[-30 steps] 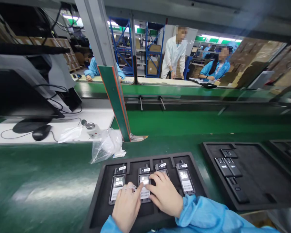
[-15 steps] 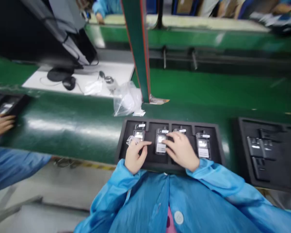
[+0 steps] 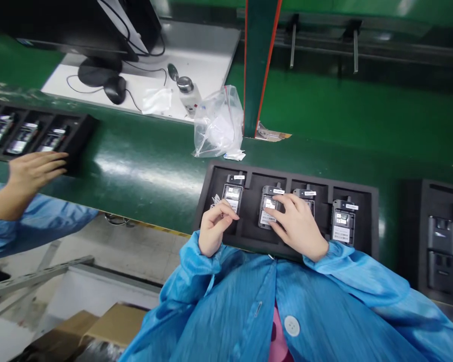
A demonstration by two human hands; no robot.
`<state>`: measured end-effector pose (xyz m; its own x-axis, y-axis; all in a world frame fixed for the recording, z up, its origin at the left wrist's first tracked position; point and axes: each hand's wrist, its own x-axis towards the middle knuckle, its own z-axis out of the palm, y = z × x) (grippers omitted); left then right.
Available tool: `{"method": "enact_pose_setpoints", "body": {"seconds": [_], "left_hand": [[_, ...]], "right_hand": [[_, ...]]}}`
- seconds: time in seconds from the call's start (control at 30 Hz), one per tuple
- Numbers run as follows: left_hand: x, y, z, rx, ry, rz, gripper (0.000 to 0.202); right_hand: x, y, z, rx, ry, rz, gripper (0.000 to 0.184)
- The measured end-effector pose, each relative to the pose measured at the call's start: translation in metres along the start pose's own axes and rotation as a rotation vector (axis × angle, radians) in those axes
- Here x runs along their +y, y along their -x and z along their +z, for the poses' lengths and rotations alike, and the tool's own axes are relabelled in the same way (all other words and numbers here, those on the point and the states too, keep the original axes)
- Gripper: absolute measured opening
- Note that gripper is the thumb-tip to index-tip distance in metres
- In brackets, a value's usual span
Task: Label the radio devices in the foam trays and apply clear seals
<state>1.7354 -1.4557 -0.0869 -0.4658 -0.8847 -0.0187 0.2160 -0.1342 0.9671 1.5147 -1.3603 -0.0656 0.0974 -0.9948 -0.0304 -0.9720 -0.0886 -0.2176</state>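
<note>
A black compartment tray [image 3: 251, 235] lies in front of me with several black handheld devices that look like two-way radios, backs up with white labels. My right hand [image 3: 298, 221] reaches over the tray. Its fingers are curved and apart, with the tips touching the second device [image 3: 266, 213] from the left. The hand partly covers a third device [image 3: 305, 193]; another device [image 3: 343, 226] lies at the right end. My left hand [image 3: 216, 226] is closed in a pinch by the leftmost device [image 3: 234, 191]. Thin white strips [image 3: 215, 201] show beside its fingers; whether it holds them is unclear.
A second tray [image 3: 425, 241] with black parts stands at right. To the left, a co-worker's hand [image 3: 38, 171] is beside another device tray [image 3: 79, 133]. Behind are a plastic bag [image 3: 221, 125], a pump bottle [image 3: 190, 95], a mouse [image 3: 115, 89] and a green post [image 3: 262, 65].
The view has shifted and become sharper. My right fingertips remain on the second device and my left hand stays by the leftmost one. More of the co-worker's tray shows.
</note>
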Motion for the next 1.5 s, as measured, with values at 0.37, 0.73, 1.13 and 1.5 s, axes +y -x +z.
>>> {"method": "enact_pose_setpoints", "body": {"seconds": [0.37, 0.73, 1.13, 1.5], "left_hand": [[0.011, 0.002, 0.013, -0.299, 0.63, -0.374, 0.051], [0.01, 0.007, 0.009, -0.512, 0.834, -0.489, 0.053], [0.005, 0.008, -0.002, -0.537, 0.874, -0.353, 0.052], [0.006, 0.007, -0.001, -0.4, 0.8, -0.294, 0.053]], "right_hand": [[-0.026, -0.033, -0.03, 0.227, -0.447, 0.018, 0.018], [-0.052, -0.061, -0.038, -0.014, -0.701, -0.005, 0.009], [-0.058, -0.061, -0.049, -0.068, -0.812, 0.057, 0.009], [-0.061, -0.06, -0.04, 0.042, -0.662, 0.049, 0.008]]}}
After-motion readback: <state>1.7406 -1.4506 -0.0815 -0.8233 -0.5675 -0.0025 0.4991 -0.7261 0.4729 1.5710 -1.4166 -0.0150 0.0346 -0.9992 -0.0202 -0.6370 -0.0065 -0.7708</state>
